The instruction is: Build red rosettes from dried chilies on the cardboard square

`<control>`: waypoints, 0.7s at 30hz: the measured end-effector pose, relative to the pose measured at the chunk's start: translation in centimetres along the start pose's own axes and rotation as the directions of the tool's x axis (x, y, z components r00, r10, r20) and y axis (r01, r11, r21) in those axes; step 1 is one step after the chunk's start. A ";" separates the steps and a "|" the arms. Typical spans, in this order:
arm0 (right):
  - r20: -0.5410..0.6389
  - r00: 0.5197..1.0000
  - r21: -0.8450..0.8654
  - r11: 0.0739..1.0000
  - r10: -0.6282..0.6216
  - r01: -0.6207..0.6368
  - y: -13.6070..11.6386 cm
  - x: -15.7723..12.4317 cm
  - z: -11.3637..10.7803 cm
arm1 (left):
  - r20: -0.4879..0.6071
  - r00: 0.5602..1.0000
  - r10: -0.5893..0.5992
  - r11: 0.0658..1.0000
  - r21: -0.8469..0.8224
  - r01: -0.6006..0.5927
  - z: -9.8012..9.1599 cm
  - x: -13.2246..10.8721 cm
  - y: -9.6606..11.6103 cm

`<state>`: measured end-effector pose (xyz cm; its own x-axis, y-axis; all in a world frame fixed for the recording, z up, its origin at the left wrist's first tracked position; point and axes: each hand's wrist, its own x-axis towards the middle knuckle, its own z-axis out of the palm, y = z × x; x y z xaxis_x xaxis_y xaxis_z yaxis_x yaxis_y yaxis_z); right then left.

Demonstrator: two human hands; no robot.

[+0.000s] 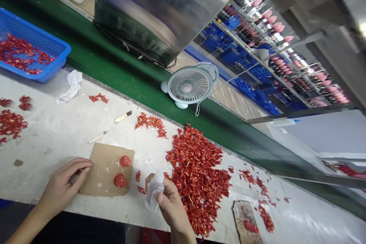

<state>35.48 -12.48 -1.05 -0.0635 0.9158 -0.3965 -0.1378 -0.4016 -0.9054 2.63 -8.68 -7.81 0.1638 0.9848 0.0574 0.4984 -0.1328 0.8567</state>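
My left hand (pixel 65 179) is at the left edge of a square piece of brown cardboard (pixel 107 150). Its thumb and forefinger come close together in a pinch; whether anything is between them I cannot make out. On the cardboard stand two small round red pieces (pixel 125 161), glossy and cup-like, among white scraps. My right hand (pixel 173 204) is closed around a translucent white squeeze bottle (pixel 154 193), tilted over the table right of the cardboard. Beside that hand lies a big heap of small red curled pieces (pixel 197 171). Two loose red bits (pixel 138 176) lie between cardboard and bottle.
Two small white-handled blades (pixel 122 117) lie beyond the cardboard. A blue basket (pixel 61 59) with red pieces and a crumpled white cloth (pixel 71 85) are at left. A fan (pixel 190 87) stands on the green belt (pixel 126 78). A stained board (pixel 247 223) lies at right.
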 end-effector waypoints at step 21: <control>-0.453 0.728 -0.810 0.578 -0.515 -0.096 -6.6 17.5 -11.0 | -0.126 0.992 0.023 0.995 -0.096 -0.035 -0.1 0.6 0.5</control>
<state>46.11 6.20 -3.63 0.4729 0.8744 0.1088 0.7275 -0.3179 -0.6080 2.83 -8.14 -7.30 0.0664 0.9878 0.1412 0.4080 -0.1560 0.8996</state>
